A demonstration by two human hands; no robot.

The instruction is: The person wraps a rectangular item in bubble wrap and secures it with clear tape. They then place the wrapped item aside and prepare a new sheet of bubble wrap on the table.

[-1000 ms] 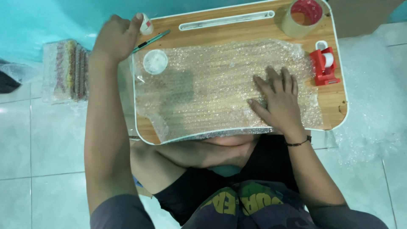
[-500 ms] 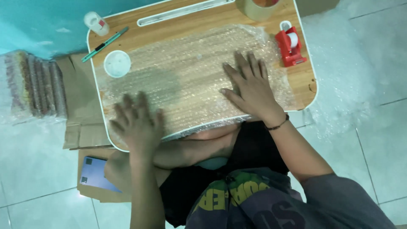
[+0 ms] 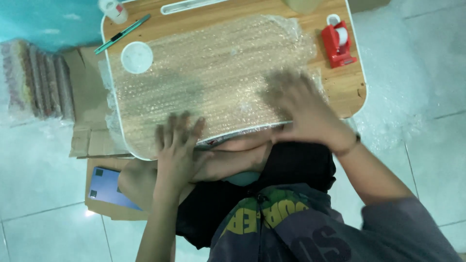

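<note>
A sheet of clear bubble wrap (image 3: pixel 213 73) lies spread over a small wooden lap table (image 3: pixel 352 87) with a white rim. My left hand (image 3: pixel 177 145) lies flat, fingers spread, on the near left edge of the sheet. My right hand (image 3: pixel 303 109), blurred with motion, presses flat on the sheet's near right part, a dark band on its wrist. Neither hand holds anything. My crossed legs sit under the table's near edge.
On the table stand a red tape dispenser (image 3: pixel 338 42), a white round lid (image 3: pixel 136 57), a green pen (image 3: pixel 122 33) and a small white bottle (image 3: pixel 113 9). Flattened cardboard (image 3: pixel 87 106), a blue card (image 3: pixel 109 188) and stacked packets (image 3: pixel 36 80) lie on the tiled floor at left.
My left hand came down from the table's far left corner to the near edge of the bubble wrap. My right hand stays on the sheet and is now moving. The camera view shifted.
</note>
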